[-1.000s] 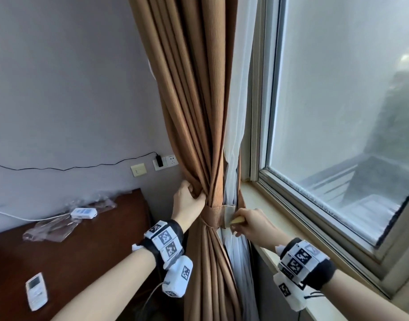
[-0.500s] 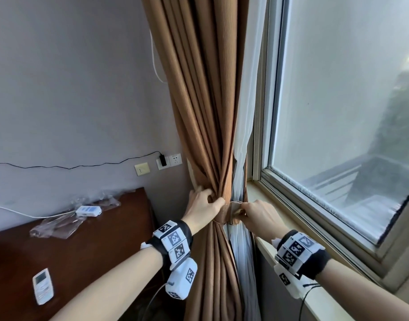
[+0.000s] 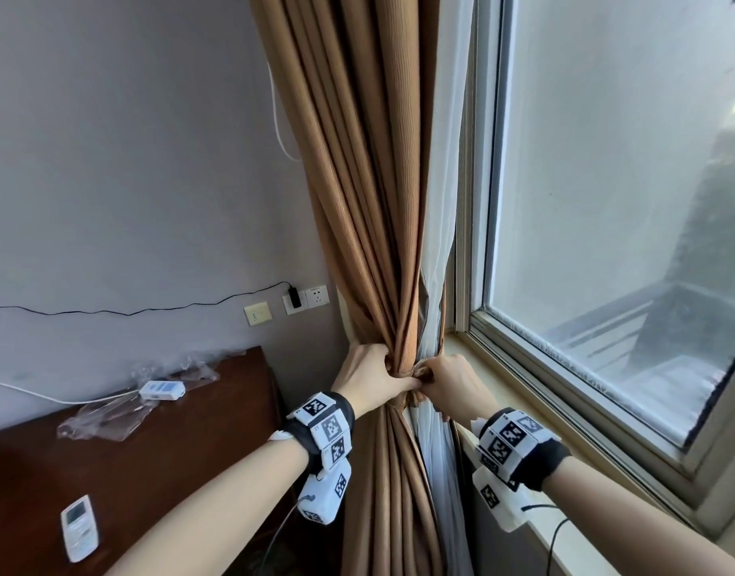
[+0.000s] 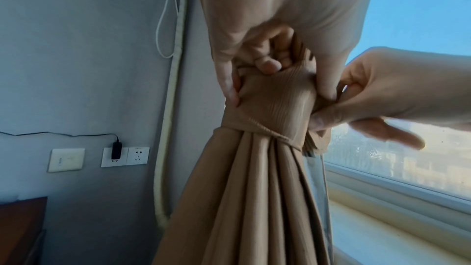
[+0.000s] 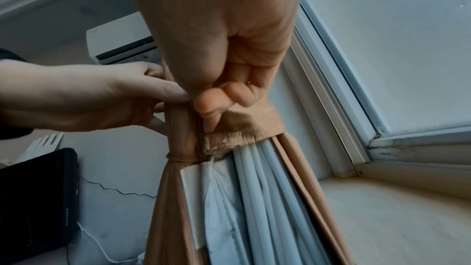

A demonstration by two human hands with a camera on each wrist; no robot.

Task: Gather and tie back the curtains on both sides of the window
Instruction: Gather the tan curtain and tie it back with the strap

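A brown curtain (image 3: 370, 201) hangs gathered at the window's left side, with a white sheer curtain (image 3: 442, 226) behind it. A matching brown tieback band (image 4: 275, 108) wraps the bundle at waist height. My left hand (image 3: 370, 380) grips the gathered curtain at the band's top edge, fingers curled round the folds (image 4: 267, 63). My right hand (image 3: 446, 380) pinches the band's end (image 5: 244, 126) on the window side, thumb pressed on it. The two hands touch at the band. Below it the brown folds and white sheer (image 5: 254, 198) fan out.
A dark wooden desk (image 3: 170, 459) stands left of the curtain, with a white remote (image 3: 79, 527) and a small white device (image 3: 162, 389) on a plastic bag. A wall socket with a black charger (image 3: 305, 299) is behind. The window sill (image 3: 523, 367) runs right.
My right hand has come in from the window side to meet the left at the band. The left hand has shifted its grip higher on the bundle. The pale end patch is now covered.
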